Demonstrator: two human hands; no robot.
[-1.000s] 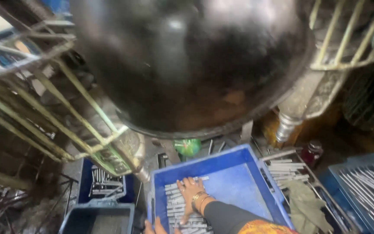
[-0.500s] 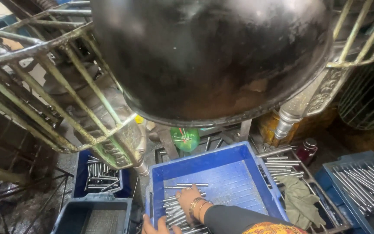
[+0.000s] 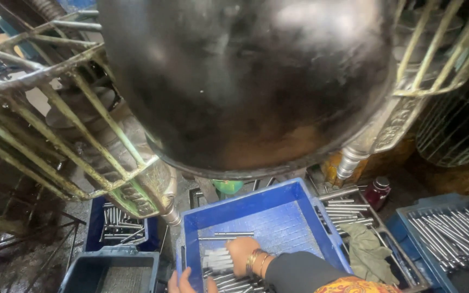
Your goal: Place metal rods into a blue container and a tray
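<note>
While in blue crate point(image 3: 299, 217), smooth steel rods point(image 3: 218, 259).

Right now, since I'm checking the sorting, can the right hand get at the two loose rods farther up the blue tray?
Probably yes: the right hand rests in the blue tray, with bare floor between it and the loose rods.

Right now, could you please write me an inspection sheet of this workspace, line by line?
Surface: dirty floor bearing crates.
Job's things: blue tray holding metal rods.
Clutter: grey rag, red bottle, rod crates at both sides.
Hands: right hand resting on the rods; left hand at the tray's near edge, grip unclear.
Cables: nothing seen.
Surroundings: large black bowl overhead, wire guard.
</note>
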